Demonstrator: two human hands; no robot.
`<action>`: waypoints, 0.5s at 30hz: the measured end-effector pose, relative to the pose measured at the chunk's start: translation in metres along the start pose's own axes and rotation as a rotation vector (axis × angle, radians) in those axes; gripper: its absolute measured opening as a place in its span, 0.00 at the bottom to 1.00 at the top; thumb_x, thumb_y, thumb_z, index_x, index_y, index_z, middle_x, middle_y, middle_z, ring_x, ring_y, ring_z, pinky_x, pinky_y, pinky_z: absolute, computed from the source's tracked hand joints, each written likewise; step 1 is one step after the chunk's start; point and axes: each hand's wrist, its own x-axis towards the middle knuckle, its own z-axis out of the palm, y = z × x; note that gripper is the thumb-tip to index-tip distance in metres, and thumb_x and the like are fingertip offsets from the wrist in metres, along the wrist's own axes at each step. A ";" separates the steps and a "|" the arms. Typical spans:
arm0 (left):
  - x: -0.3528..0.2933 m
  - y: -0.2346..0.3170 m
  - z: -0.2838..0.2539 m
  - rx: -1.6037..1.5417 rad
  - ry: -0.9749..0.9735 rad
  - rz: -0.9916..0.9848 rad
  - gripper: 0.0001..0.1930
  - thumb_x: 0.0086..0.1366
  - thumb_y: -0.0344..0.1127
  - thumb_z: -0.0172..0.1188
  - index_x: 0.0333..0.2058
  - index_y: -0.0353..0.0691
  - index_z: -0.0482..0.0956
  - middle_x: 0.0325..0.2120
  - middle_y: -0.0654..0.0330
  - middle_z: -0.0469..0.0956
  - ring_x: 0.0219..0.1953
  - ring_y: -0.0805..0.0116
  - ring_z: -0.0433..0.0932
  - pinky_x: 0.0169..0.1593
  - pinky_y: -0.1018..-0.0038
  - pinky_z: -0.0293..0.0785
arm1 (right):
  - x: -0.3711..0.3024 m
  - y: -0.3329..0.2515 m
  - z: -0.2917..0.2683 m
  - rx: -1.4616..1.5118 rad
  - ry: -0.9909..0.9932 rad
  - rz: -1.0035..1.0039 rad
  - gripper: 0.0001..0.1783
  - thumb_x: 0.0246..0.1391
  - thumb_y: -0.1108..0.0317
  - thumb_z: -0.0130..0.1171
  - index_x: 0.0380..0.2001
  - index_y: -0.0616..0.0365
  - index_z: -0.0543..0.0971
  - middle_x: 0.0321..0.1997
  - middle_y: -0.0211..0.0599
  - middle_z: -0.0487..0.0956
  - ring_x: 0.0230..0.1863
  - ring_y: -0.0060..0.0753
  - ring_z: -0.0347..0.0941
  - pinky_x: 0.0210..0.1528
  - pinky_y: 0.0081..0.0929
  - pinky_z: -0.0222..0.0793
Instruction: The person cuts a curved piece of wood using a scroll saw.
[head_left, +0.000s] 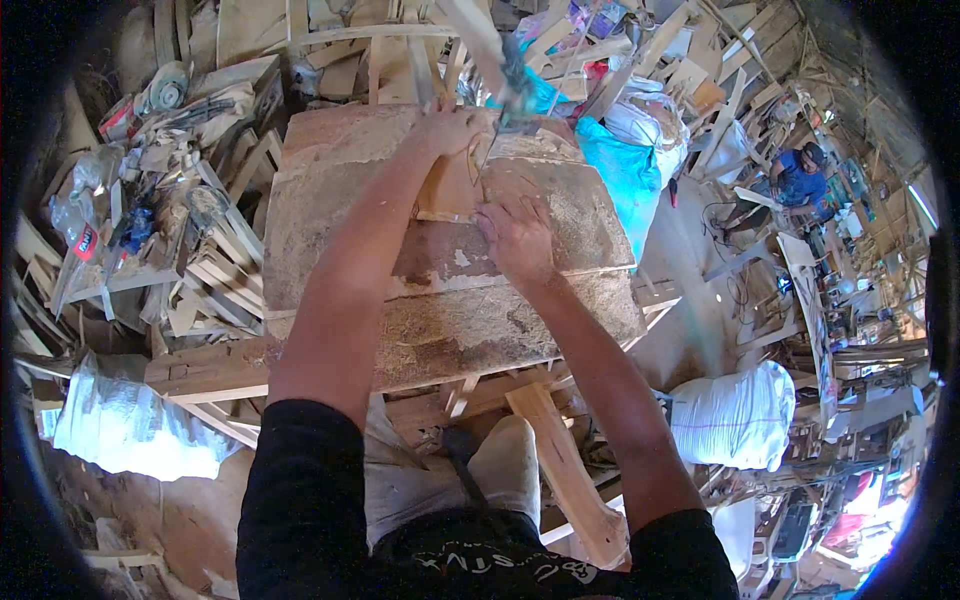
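Note:
A flat brown wooden board (445, 194) lies on a dusty wooden worktable (430, 335). Beyond the board's far end, my left hand (447, 130) is closed on it, fingers curled over the edge. My right hand (518, 240) grips the near right corner between thumb and fingers. Along the board's right side, close to both hands, runs a thin upright strip (487, 150) that looks like a band saw blade. Above it hangs a blurred machine part (515, 85). The fingertips of my left hand are partly hidden.
Wood scraps (225, 270) pile up on the left, near a small machine with a round part (165, 90). Blue plastic (610, 165) and a white sack (735, 415) stand on the right. Another person (798, 185) sits farther right. A loose plank (570, 475) leans near my legs.

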 end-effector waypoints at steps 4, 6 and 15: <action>-0.039 -0.037 0.011 0.104 0.010 0.019 0.29 0.77 0.57 0.39 0.72 0.61 0.62 0.75 0.48 0.54 0.73 0.32 0.54 0.72 0.35 0.52 | 0.011 -0.016 -0.003 0.052 0.021 0.024 0.08 0.58 0.63 0.66 0.39 0.52 0.86 0.35 0.36 0.80 0.43 0.45 0.77 0.56 0.44 0.69; -0.065 -0.031 0.013 0.081 -0.007 -0.047 0.29 0.77 0.57 0.38 0.73 0.62 0.61 0.76 0.47 0.50 0.74 0.29 0.50 0.72 0.33 0.50 | 0.006 -0.015 -0.003 0.060 0.010 0.044 0.08 0.57 0.63 0.66 0.39 0.52 0.86 0.34 0.36 0.79 0.43 0.45 0.77 0.55 0.44 0.69; -0.152 0.043 0.011 0.026 0.412 -0.132 0.22 0.74 0.47 0.49 0.63 0.56 0.76 0.67 0.42 0.63 0.62 0.32 0.69 0.64 0.46 0.70 | -0.002 0.022 -0.007 0.485 -0.039 0.362 0.13 0.63 0.59 0.60 0.43 0.54 0.85 0.43 0.47 0.85 0.47 0.56 0.81 0.54 0.51 0.73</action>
